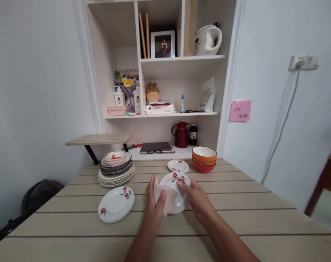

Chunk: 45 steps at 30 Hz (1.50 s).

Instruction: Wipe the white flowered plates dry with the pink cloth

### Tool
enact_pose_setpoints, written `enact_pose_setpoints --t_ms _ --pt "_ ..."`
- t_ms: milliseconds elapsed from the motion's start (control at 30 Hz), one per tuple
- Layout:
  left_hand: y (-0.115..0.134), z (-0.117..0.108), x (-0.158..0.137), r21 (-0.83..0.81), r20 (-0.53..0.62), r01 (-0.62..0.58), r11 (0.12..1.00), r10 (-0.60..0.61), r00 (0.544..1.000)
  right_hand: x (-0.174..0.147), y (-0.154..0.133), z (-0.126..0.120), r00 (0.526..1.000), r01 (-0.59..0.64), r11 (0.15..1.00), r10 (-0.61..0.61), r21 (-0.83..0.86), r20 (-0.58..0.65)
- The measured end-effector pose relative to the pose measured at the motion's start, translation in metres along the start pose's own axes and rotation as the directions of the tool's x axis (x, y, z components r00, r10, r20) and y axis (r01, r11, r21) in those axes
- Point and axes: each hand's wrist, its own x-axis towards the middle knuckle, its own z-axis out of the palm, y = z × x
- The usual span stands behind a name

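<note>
Between my hands a white plate with red flowers is tilted up above the table. My right hand grips its right edge, thumb on the face. My left hand presses a thin pale pink cloth or tissue against the plate's left side; its fingers behind are partly hidden. To the left lies a small stack of matching flowered plates. Just beyond my hands are smaller flowered plates.
A tall stack of mixed plates and dishes stands at the back left. Orange and red bowls are nested at the back right. Behind are a laptop, glasses, a red jug and a dark bottle.
</note>
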Motion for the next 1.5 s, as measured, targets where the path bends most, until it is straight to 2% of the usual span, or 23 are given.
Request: enact_pose_setpoints --t_ms 267,467,567,633,733,833,1033,1133,1333,1500 --pt "0.009 0.001 -0.003 0.071 -0.066 -0.184 0.98 0.189 0.98 -0.004 0.001 0.004 0.998 0.0 1.0 0.0 0.001 0.061" --pt "0.009 -0.005 -0.001 0.24 -0.152 -0.327 0.914 0.368 0.917 -0.003 0.002 0.005 0.995 -0.055 0.998 0.056 -0.007 0.081" --pt "0.012 -0.01 0.0 0.33 -0.115 -0.36 0.873 0.415 0.902 -0.003 0.003 0.005 0.994 -0.069 0.997 0.066 0.023 0.09" --pt "0.015 -0.013 -0.001 0.315 -0.068 -0.327 0.891 0.365 0.929 -0.003 0.005 0.004 0.995 -0.065 0.998 0.063 0.026 0.08" --pt "0.018 -0.014 -0.001 0.228 -0.033 -0.201 0.953 0.214 0.976 -0.002 0.006 0.003 0.998 -0.032 0.999 0.032 -0.003 0.052" --pt "0.019 -0.013 -0.002 0.185 -0.031 -0.112 0.976 0.119 0.992 -0.002 0.005 0.003 0.999 0.036 0.998 -0.036 -0.043 0.016" --pt "0.017 -0.009 -0.002 0.18 -0.048 -0.02 0.983 0.029 0.998 -0.005 0.002 0.005 0.983 0.184 0.969 -0.182 -0.162 0.026" --pt "0.015 -0.008 0.0 0.111 -0.039 0.054 0.992 -0.05 0.998 -0.006 0.003 0.006 0.983 0.183 0.969 -0.182 -0.163 0.019" --pt "0.02 -0.005 0.0 -0.071 0.08 0.155 0.985 -0.15 0.986 -0.007 0.004 0.006 0.986 0.161 0.98 -0.164 -0.12 -0.015" --pt "0.019 -0.005 0.001 -0.043 0.051 0.194 0.98 -0.191 0.98 -0.007 0.001 0.007 0.986 0.158 0.981 -0.162 -0.112 -0.029"
